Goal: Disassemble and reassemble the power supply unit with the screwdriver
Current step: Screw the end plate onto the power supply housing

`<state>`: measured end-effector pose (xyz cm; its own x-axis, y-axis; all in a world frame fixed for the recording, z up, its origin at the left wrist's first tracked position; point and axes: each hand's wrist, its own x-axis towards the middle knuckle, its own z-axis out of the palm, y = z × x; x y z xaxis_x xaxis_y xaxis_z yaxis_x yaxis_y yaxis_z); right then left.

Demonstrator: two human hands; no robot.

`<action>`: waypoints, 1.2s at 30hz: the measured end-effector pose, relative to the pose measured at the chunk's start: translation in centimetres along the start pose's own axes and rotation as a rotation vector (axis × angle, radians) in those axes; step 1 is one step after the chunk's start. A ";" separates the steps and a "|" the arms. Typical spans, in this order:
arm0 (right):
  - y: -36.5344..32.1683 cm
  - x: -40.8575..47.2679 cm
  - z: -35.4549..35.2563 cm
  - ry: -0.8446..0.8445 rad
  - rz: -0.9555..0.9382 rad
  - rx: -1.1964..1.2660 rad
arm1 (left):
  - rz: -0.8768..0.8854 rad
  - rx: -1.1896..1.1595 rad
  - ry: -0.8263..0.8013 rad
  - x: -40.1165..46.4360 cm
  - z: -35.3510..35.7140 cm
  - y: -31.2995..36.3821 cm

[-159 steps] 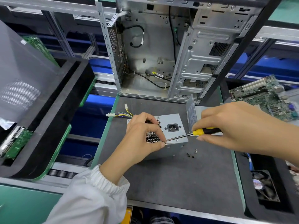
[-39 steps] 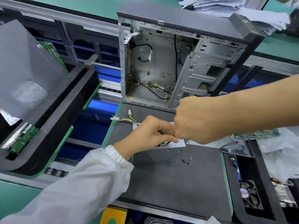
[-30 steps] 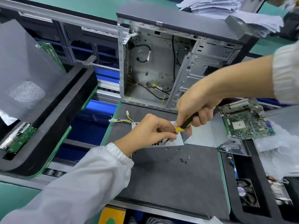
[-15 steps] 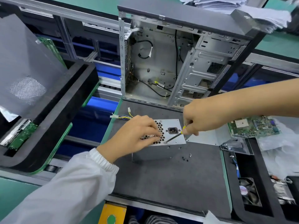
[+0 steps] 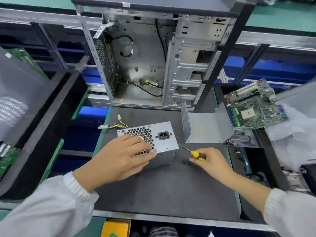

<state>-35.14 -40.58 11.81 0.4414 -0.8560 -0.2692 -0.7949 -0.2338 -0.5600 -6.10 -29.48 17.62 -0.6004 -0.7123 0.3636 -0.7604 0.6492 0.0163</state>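
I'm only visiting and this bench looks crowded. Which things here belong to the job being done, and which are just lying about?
Part of the job:
- power supply box, under the left hand
- screwdriver, held in the right hand
- loose screws on the mat
- bent metal cover

Just lying about:
- open computer case
- circuit board

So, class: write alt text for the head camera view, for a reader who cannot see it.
A person's left hand rests on a grey power supply unit on a dark mat, while the right hand holds a yellow-handled screwdriver beside it. Behind stands an open computer case; small screws lie nearby.
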 end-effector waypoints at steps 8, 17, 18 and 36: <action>3.1 1.4 3.6 0.200 -0.016 0.237 | -0.093 -0.071 0.033 0.6 0.1 0.4; 2.7 0.8 2.3 0.120 -0.091 0.264 | -0.294 -0.236 0.240 0.9 0.6 0.7; 2.0 0.6 1.9 0.141 -0.074 0.327 | -0.370 -0.272 0.306 1.1 0.6 0.9; -17.9 0.7 1.3 -0.066 -0.450 0.634 | -1.030 -1.362 0.547 -2.6 -2.0 -0.4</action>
<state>-20.03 -36.42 20.67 0.7045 -0.7075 0.0555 -0.1523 -0.2271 -0.9619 -3.80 -27.35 18.56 0.2926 -0.9545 -0.0566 0.1515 -0.0122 0.9884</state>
